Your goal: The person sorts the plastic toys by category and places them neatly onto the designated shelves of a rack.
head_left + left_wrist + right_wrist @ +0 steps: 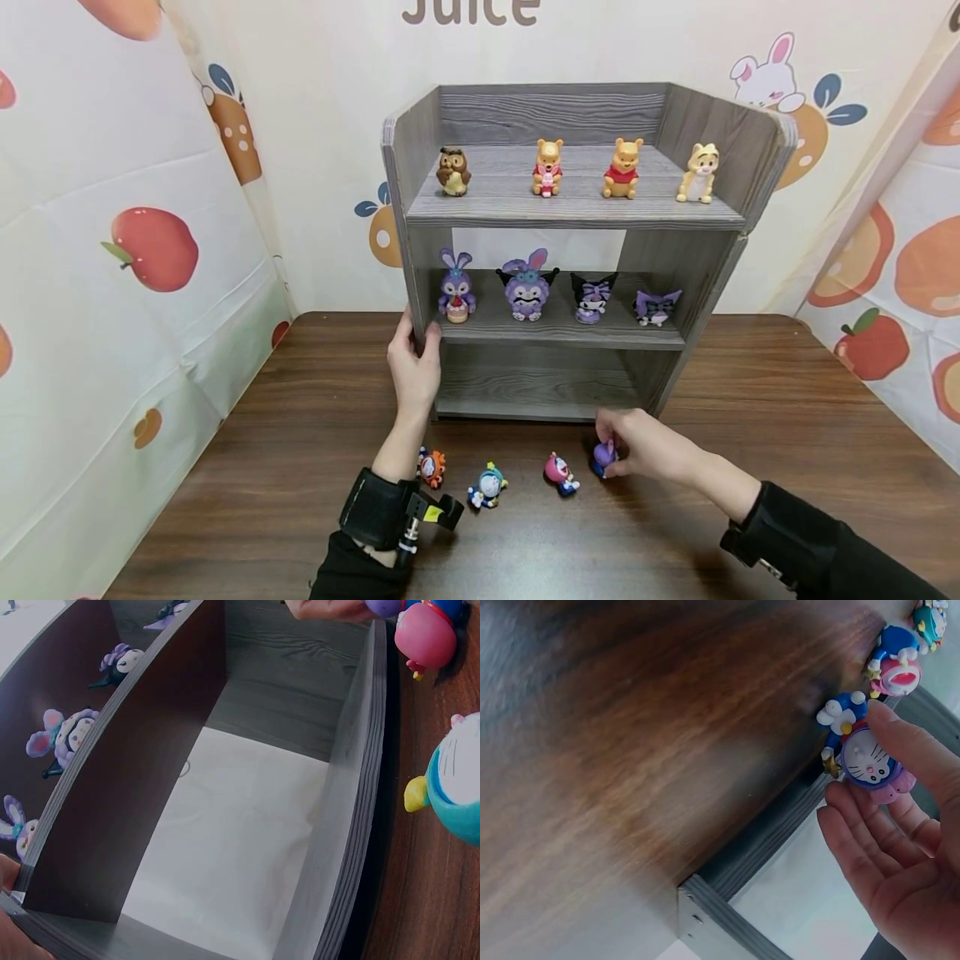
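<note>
My left hand (415,375) grips the left side panel of a grey wood-grain display shelf (555,337), the thumb at the panel's front edge. In front of the bottom tier, near its right end, my right hand (652,446) pinches a cartoon cat figurine (866,754) with a purple hood and blue body. The right wrist view shows its whiskered face between thumb and fingers. To its left on the table are a pink-hooded figurine (558,471), a teal-hooded one (487,486) and an orange one (431,468), partly hidden by my left forearm.
Yellow bear figurines (621,169), an owl figurine (453,172) and a pale yellow figurine (699,175) stand on the top tier. The middle tier holds several purple figurines (527,287). Fruit-printed cloth (150,358) hangs around the brown table (247,492).
</note>
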Tool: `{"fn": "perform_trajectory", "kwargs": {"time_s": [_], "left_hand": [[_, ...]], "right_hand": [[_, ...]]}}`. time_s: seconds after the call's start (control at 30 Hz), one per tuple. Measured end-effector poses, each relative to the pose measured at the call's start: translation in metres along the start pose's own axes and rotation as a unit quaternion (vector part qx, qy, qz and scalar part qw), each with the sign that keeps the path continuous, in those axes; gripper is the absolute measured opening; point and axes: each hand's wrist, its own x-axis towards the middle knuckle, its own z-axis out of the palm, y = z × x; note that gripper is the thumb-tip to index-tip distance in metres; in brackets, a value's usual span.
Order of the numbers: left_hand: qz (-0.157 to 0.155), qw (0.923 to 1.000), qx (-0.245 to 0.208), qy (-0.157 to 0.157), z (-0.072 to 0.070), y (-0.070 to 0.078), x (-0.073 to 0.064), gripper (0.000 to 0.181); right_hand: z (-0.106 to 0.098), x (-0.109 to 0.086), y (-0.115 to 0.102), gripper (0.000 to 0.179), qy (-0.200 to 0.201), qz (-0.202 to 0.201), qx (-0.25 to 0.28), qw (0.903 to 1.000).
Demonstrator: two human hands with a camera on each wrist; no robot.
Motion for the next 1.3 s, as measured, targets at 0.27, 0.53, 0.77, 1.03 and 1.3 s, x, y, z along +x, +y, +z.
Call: {"fn": "perform_trajectory", "kwargs": {"time_s": [0.27, 0.53, 0.77, 1.03, 1.3], "left_hand": [[0.003, 0.9999, 0.011, 0.005, -0.0008, 0.0006, -0.0007, 0.041], [-0.002, 0.9999, 0.010, 0.003, -0.0019, -0.0005, -0.0013, 0.042], [-0.001, 0.9999, 0.011, 0.002, -0.0019, -0.0015, -0.0012, 0.042], [-0.001, 0.9998, 0.017, 0.003, -0.0015, -0.0002, -0.0012, 0.042], [0.001, 0.9999, 0.010, 0.003, -0.0004, -0.0016, -0.0005, 0.041]], "right_hand": [[0.0034, -0.0007, -0.0066, 0.039, 0.001, -0.010, -0.063, 0.9980], [0.0059, -0.0005, -0.0064, 0.033, -0.037, 0.007, -0.097, 0.9945], [0.0017, -0.0014, -0.0086, 0.038, -0.056, -0.004, -0.097, 0.9937], [-0.0037, -0.0005, -0.0110, 0.032, -0.062, -0.078, -0.093, 0.9906], [-0.0025, 0.0010, -0.0098, 0.022, -0.049, -0.102, -0.102, 0.9884]]}}
